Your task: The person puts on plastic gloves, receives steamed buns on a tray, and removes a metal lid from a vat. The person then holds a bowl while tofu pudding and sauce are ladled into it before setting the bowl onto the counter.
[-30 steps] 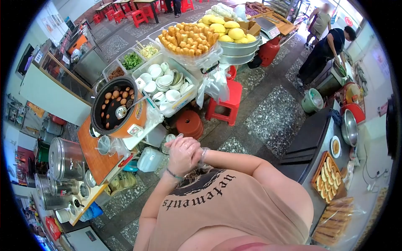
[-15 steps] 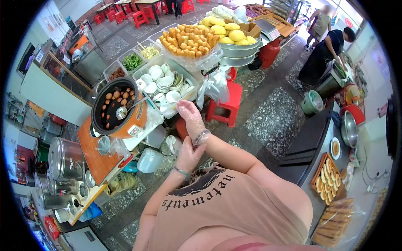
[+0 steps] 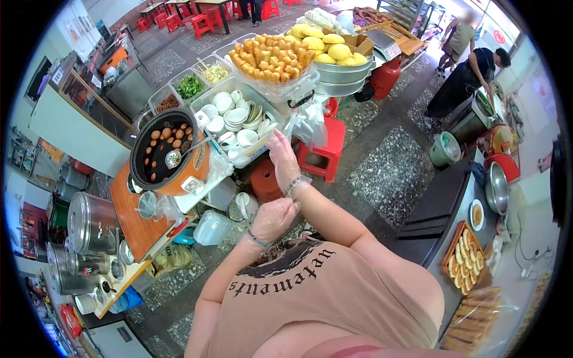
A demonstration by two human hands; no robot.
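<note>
My right hand (image 3: 285, 160) wears a clear plastic glove. Its fingers stretch up beside the near corner of the plastic bin (image 3: 262, 147) of small white dishes (image 3: 231, 113), holding nothing. Below it, my left hand (image 3: 273, 219), also in a clear glove, is closed at my right wrist, its fingertips pinching the cuff (image 3: 298, 185) of the right glove. Left of the bin is an orange pot (image 3: 200, 172) with brown eggs (image 3: 166, 133) in dark liquid and a ladle (image 3: 173, 158).
Fried dough pieces (image 3: 271, 56) and yellow buns (image 3: 339, 52) stand behind the bin. A red stool (image 3: 323, 149) is beyond my right hand. Right are a dark counter (image 3: 430, 209) and a tray of bread slices (image 3: 465, 258). A person (image 3: 462, 77) bends over a basin back right.
From clasped together, my hands came apart; my right hand stretched out upward while my left took hold at the right wrist. Since then, both have shifted slightly right, and the left fingers have curled more.
</note>
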